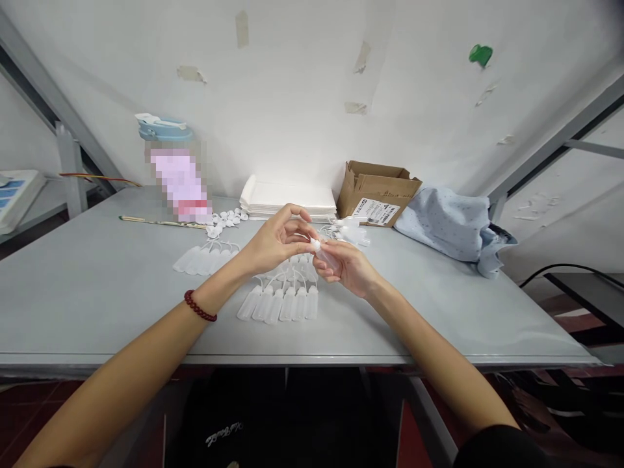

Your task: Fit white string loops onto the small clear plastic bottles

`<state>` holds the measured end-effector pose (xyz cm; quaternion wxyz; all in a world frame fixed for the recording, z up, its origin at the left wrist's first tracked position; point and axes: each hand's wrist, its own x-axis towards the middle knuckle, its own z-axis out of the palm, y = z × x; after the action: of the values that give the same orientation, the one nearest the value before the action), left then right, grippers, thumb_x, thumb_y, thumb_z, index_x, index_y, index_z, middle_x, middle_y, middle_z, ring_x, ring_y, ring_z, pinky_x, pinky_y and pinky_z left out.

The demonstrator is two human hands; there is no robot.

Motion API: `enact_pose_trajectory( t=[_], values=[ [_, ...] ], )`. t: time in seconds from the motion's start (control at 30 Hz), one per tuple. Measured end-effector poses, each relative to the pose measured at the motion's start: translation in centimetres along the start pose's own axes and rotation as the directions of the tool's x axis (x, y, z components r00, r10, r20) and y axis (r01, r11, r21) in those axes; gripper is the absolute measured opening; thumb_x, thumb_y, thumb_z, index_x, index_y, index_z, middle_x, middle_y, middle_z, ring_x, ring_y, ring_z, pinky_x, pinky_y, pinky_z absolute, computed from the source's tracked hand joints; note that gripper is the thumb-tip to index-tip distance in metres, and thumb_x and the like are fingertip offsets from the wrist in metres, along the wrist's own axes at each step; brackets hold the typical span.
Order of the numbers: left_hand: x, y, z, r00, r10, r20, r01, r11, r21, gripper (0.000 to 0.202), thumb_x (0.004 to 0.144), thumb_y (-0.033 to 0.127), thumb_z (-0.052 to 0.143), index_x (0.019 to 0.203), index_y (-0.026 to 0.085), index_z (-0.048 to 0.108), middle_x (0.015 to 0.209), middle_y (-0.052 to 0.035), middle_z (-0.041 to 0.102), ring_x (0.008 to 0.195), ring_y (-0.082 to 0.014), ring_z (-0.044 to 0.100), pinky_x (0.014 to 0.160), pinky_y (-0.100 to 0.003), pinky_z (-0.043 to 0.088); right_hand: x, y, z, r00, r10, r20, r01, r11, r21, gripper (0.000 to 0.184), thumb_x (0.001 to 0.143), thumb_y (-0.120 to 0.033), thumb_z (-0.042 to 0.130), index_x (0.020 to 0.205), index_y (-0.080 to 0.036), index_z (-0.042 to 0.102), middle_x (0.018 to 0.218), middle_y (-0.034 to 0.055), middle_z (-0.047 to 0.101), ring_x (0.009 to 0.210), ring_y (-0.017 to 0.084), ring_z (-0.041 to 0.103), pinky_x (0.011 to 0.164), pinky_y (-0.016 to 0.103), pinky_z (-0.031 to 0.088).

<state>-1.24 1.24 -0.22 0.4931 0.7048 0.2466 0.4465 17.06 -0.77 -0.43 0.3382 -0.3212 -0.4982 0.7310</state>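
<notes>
In front of me, over the table, my right hand [353,265] grips a small translucent plastic bottle [329,259], tilted with its white top toward my left. The fingers of my left hand [273,246] are pinched at that white cap [316,244]; whether the cap is fully seated I cannot make out. Below my hands lies a row of similar bottles [277,304], each with a thin curved tube at its top. More bottles, partly hidden by my left hand, lie just behind that row. Another group of bottles [202,260] lies left of my left forearm.
Small white caps [227,220] are piled behind my left hand. A stack of white sheets [292,198], an open cardboard box [377,194] and a light blue cloth [443,224] stand along the wall. Several loose bottles [351,233] lie before the box. A thin stick [160,222] lies at left.
</notes>
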Motion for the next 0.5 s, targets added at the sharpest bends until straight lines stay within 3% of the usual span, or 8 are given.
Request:
enact_pose_trajectory(
  t=[0.13,0.27,0.33,0.43,0.5],
  values=[
    [0.0,0.3,-0.3,0.997,-0.078,-0.022,0.079,0.995,0.057,0.044,0.073,0.026,0.070,0.110,0.021,0.046,0.087,-0.0024,0.063,0.082,-0.0151,0.061,0.074,-0.030,0.049,0.0,0.2,0.2,1.000,-0.020,-0.009,0.020,1.000,-0.007,0.019,0.079,-0.035,0.056,0.079,-0.018,0.048,0.060,-0.0048,0.040,0.048,0.006,0.033,0.045,0.021,0.015],
    [-0.1,0.6,-0.3,0.987,-0.129,-0.098,0.152,0.944,0.293,0.021,0.077,0.035,0.064,0.076,0.015,0.060,0.066,-0.0008,0.058,0.060,-0.0109,0.053,0.056,-0.023,0.042,0.1,0.8,0.6,0.977,-0.183,-0.109,0.162,0.970,-0.180,0.019,0.080,-0.036,0.055,0.078,-0.019,0.047,0.061,-0.0047,0.043,0.051,0.007,0.036,0.047,0.020,0.019],
    [-0.1,0.7,-0.2,0.984,-0.162,-0.068,0.175,0.915,0.364,0.028,0.080,0.037,0.060,0.064,0.014,0.058,0.058,-0.0001,0.055,0.054,-0.0100,0.049,0.051,-0.023,0.038,0.2,1.2,0.7,0.956,-0.255,-0.144,0.208,0.937,-0.280,0.019,0.081,-0.037,0.054,0.079,-0.019,0.047,0.062,-0.0048,0.043,0.053,0.008,0.037,0.048,0.021,0.022],
    [-0.3,0.8,0.1,0.986,-0.164,-0.016,0.157,0.907,0.392,0.026,0.081,0.036,0.058,0.067,0.014,0.059,0.061,0.0002,0.056,0.056,-0.0103,0.049,0.051,-0.022,0.037,0.2,1.4,0.6,0.926,-0.338,-0.167,0.241,0.871,-0.429,0.020,0.085,-0.039,0.049,0.080,-0.019,0.047,0.061,-0.0052,0.041,0.053,0.008,0.036,0.049,0.022,0.025],
    [-0.3,0.9,0.2,0.986,-0.162,0.023,0.140,0.905,0.402,0.022,0.082,0.034,0.057,0.071,0.015,0.059,0.064,0.0007,0.056,0.058,-0.0098,0.049,0.052,-0.021,0.037,0.0,1.4,0.4,0.896,-0.419,-0.145,0.267,0.771,-0.578,0.021,0.088,-0.040,0.046,0.082,-0.019,0.048,0.059,-0.0054,0.040,0.053,0.009,0.034,0.051,0.023,0.027]
  ],
)
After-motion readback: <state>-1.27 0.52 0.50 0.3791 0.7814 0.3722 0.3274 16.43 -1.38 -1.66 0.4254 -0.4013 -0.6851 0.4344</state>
